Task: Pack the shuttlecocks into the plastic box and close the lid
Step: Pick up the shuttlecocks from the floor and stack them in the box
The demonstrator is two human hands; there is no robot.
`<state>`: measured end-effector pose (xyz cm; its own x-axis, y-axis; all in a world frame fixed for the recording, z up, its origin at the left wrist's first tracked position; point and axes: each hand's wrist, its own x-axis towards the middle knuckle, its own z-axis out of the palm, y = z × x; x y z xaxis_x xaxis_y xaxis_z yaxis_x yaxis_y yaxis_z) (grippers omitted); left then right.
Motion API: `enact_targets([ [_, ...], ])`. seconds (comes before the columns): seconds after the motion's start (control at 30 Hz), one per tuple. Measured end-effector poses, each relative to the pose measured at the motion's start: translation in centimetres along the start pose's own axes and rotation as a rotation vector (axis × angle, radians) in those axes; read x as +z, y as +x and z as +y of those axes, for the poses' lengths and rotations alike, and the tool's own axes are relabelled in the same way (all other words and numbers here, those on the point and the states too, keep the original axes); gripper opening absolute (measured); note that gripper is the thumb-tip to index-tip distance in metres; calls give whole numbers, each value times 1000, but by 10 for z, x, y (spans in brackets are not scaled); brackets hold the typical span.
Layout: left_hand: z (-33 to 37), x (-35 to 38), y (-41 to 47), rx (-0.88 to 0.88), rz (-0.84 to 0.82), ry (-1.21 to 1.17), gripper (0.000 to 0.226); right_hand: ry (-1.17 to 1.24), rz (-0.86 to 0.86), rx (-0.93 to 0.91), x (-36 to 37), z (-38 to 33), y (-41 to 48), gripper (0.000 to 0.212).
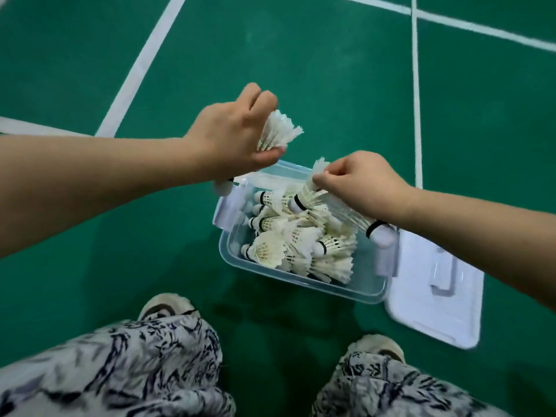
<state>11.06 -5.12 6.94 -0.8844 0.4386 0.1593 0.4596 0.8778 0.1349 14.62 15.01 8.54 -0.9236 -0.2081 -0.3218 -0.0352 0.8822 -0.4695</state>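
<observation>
A clear plastic box (304, 281) stands open on the green floor, holding several white feather shuttlecocks (298, 242). My left hand (231, 136) hovers above the box's far left corner and grips a shuttlecock (279, 130) by its feathers; a cork tip shows below my wrist. My right hand (361, 182) is over the box's right side and pinches the feathers of two shuttlecocks (310, 195), one cork pointing left, the other cork (382, 233) down to the right. The white lid (436, 296) lies flat on the floor, right of the box.
The floor is a green badminton court with white lines (141, 67). My two shoes (167, 305) and patterned trouser legs (120, 371) are at the bottom, just in front of the box.
</observation>
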Motion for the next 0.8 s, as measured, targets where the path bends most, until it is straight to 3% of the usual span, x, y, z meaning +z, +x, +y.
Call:
enact_targets([
  [0.23,29,8,-15,-10,-145,5,60,124,-120,69,37,23,-33,34],
  [0.4,33,21,-34,-19,-239,-2,60,180,-234,50,71,23,-33,48],
  [0.6,18,32,-42,-30,-281,19,64,67,-435,-33,85,10,-14,34],
  [0.8,9,38,-44,33,-247,-1,59,-33,-591,-68,100,4,1,34],
])
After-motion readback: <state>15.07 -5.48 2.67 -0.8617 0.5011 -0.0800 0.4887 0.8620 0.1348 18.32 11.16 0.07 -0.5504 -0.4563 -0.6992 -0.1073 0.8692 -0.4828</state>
